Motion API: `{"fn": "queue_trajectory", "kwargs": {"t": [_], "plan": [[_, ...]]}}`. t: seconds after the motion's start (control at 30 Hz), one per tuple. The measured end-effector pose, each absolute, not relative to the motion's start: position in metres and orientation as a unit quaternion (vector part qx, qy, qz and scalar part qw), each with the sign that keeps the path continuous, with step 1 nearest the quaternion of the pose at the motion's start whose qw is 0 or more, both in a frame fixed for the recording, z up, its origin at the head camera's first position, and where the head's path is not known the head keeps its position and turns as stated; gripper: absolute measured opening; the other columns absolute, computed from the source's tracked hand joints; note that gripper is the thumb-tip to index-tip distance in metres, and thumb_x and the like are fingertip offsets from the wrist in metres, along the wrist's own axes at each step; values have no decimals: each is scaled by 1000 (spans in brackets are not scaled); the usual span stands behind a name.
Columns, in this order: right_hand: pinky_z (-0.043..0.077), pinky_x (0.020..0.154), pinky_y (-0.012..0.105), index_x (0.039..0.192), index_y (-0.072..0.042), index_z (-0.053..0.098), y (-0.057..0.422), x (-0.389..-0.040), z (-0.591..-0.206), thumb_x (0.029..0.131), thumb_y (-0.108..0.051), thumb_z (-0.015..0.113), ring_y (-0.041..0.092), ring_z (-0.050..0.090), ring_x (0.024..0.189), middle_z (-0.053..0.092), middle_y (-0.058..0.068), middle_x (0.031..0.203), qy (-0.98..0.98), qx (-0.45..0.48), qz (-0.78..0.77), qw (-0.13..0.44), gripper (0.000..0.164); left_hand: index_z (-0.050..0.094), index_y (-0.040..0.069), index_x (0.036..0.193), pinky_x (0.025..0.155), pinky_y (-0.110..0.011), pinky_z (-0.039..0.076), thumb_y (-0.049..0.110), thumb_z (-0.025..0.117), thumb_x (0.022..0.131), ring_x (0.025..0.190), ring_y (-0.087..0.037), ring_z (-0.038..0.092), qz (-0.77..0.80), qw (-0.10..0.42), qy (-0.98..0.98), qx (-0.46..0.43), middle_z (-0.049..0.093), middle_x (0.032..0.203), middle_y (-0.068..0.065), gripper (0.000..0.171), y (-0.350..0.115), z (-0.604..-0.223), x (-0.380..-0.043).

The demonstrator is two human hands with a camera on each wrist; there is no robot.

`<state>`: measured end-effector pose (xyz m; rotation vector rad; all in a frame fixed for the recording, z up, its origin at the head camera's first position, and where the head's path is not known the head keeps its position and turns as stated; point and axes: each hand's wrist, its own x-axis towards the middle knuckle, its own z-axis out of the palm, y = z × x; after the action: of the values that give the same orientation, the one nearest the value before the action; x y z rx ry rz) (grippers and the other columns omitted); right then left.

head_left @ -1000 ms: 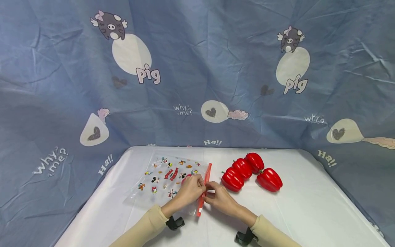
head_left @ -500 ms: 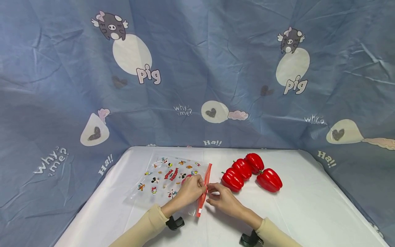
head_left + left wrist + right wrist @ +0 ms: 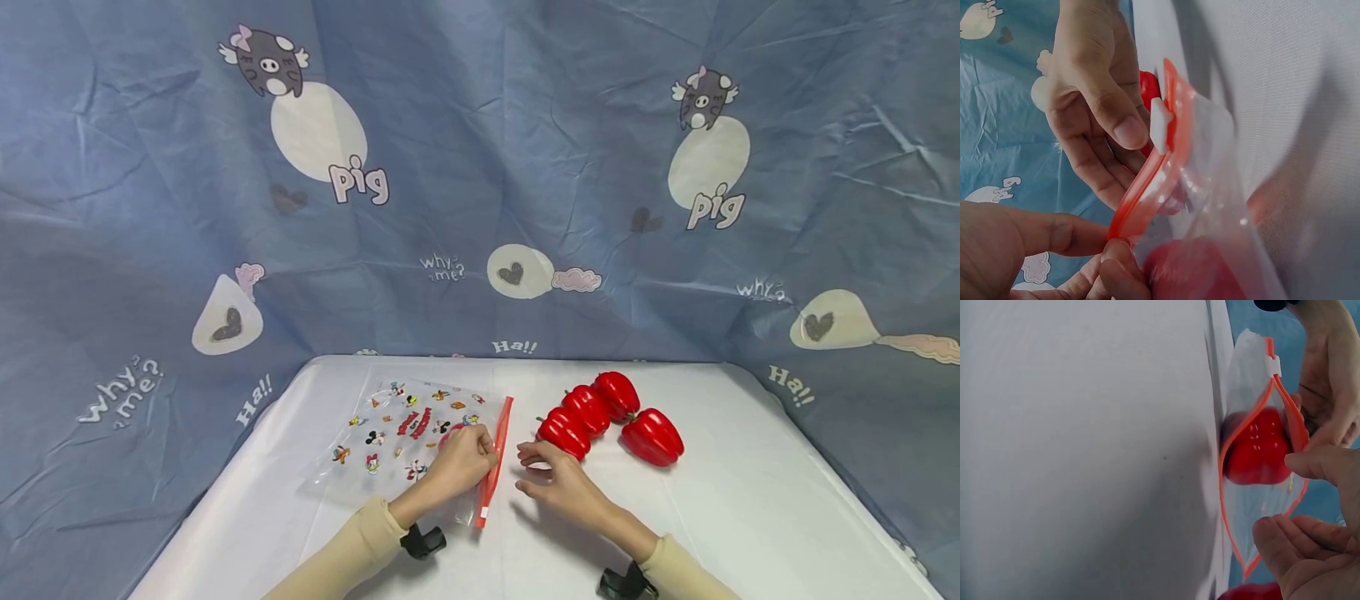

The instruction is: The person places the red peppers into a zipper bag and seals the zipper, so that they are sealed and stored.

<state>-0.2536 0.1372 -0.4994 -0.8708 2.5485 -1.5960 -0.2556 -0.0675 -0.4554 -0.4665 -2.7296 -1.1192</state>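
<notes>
A clear zip bag (image 3: 397,450) with cartoon prints and an orange-red zip edge lies on the table. My left hand (image 3: 465,460) pinches the upper lip of its mouth between thumb and finger. In the right wrist view the mouth gapes, and a red bell pepper (image 3: 1259,450) sits inside the bag. The white slider (image 3: 1159,125) is at one end of the zip. My right hand (image 3: 566,487) hovers just right of the mouth, thumb and fingers spread apart, holding nothing. Close to its fingertips lies one of several red bell peppers (image 3: 564,432).
The other loose peppers, including the rightmost pepper (image 3: 652,437), are grouped right of the bag on the white-covered table (image 3: 750,517). A blue printed cloth (image 3: 450,183) hangs behind the table. Each wrist wears a black camera mount (image 3: 424,542).
My right hand has let go of the bag's zip edge and drawn back to the right, its fingers spreading. My left hand keeps its pinch in the same place.
</notes>
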Motion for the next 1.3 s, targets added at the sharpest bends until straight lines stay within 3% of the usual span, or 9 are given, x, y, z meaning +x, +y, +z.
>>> {"fn": "queue_trajectory", "kwargs": {"t": [0.27, 0.53, 0.7, 1.0, 1.3], "plan": [[49, 93, 45, 123, 3, 54, 141, -249, -487, 78, 3, 74, 42, 61, 108, 62, 20, 114, 822, -252, -511, -22, 49, 56, 11, 68, 48, -21, 37, 6, 64, 72, 51, -4, 45, -383, 70, -908, -156, 51, 57, 6, 10, -68, -456, -255], [52, 89, 39, 119, -6, 60, 158, -255, -484, 76, -10, 80, 29, 66, 102, 67, 14, 109, 834, -240, -491, -76, 47, 57, 10, 69, 47, -21, 38, 7, 63, 74, 50, -4, 45, -392, 57, -905, -155, 51, 57, 6, 8, -67, -456, -254], [54, 87, 37, 120, -5, 60, 168, -259, -476, 75, -10, 81, 23, 65, 101, 68, 10, 109, 844, -223, -476, -103, 50, 57, 9, 70, 47, -21, 39, 7, 65, 75, 50, -5, 46, -399, 55, -903, -152, 53, 57, 5, 9, -68, -454, -254], [54, 87, 35, 123, -3, 57, 185, -262, -465, 76, -12, 80, 25, 64, 104, 66, 13, 114, 847, -214, -477, -96, 52, 57, 8, 70, 47, -21, 37, 6, 64, 75, 49, -5, 45, -393, 57, -905, -153, 51, 56, 5, 9, -68, -451, -255], [52, 89, 45, 125, -2, 56, 198, -264, -459, 76, -17, 81, 27, 62, 107, 65, 12, 117, 857, -202, -462, -106, 58, 57, 7, 71, 47, -21, 37, 5, 64, 75, 50, -6, 45, -399, 49, -903, -151, 51, 57, 4, 8, -68, -453, -255]]}}
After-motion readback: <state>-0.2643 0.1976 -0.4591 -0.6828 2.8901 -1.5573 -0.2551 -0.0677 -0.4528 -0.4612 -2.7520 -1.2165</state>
